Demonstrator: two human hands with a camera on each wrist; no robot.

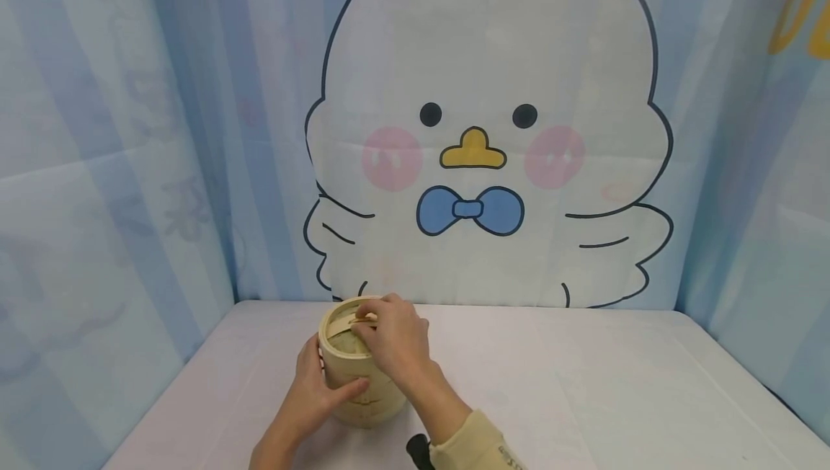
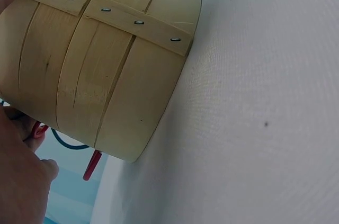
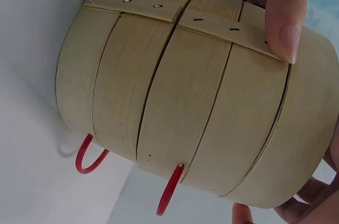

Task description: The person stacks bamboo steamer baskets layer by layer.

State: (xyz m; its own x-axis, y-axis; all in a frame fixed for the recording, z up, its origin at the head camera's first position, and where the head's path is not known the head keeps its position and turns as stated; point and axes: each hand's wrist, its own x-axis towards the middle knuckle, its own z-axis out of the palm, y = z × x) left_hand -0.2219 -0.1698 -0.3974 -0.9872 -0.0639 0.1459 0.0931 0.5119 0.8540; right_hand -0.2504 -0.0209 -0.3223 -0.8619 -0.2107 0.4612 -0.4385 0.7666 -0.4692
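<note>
A round bamboo steamer [image 1: 372,412], its tiers stacked under a woven lid [image 1: 345,344], stands upright on the white table. My left hand [image 1: 314,394] grips its side, thumb [image 3: 287,25] across the near wall and fingers round the left side. Over the lid, my right hand [image 1: 398,337] has thumb and fingers curled at the strap handle [image 1: 342,326], pinching it. Red loops [image 3: 169,189] stick out from the steamer's wall in both wrist views. Stapled bamboo bands [image 2: 139,23] overlap along the side.
The white tabletop [image 1: 583,383] reaches back to a hanging cloth [image 1: 493,261] printed with a white cartoon bird. Blue striped cloth [image 1: 97,167] encloses the left and right sides. Beside the right sleeve shows a small black object [image 1: 420,450].
</note>
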